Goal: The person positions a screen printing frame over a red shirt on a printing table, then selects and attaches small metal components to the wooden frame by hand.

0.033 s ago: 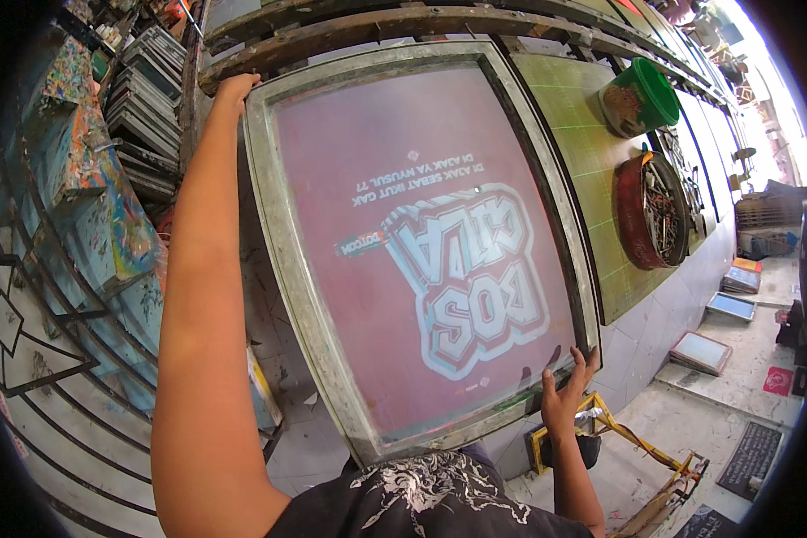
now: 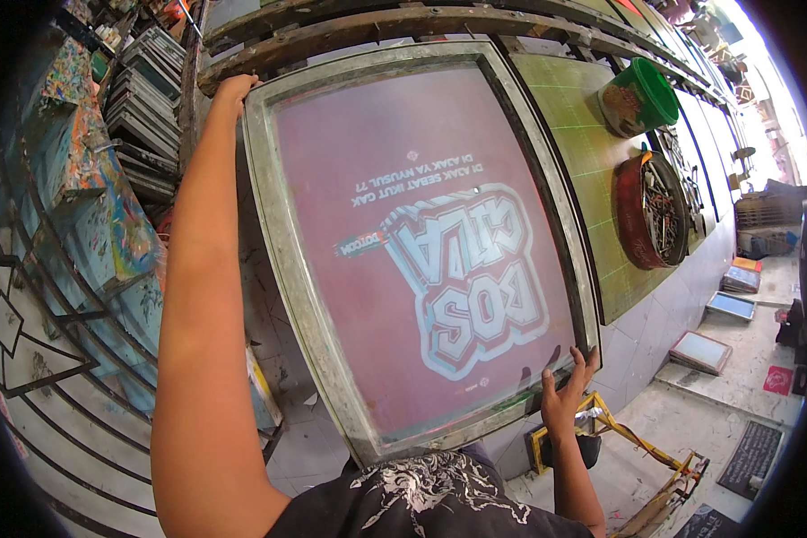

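Observation:
A large screen printing frame [image 2: 289,269] is tilted across the middle of the view, its lower edge close to my dark shirt. Its purple mesh [image 2: 350,305] carries a pale blue lettered design, turned upside down. With my arm stretched far out, my left hand [image 2: 234,93] is closed on the frame's far left corner; its fingertips are partly hidden. At the near right corner, my right hand [image 2: 562,399] grips the rim, with thumb and fingers showing against the edge.
Right of the frame, a green printing board [image 2: 565,134] bears a green bucket [image 2: 650,97] and a round red tin [image 2: 635,215] of small metal pieces. Stacked frames [image 2: 148,99] stand at far left beside a paint-stained blue bench [image 2: 81,215]. A yellow metal frame [image 2: 632,430] is low at right.

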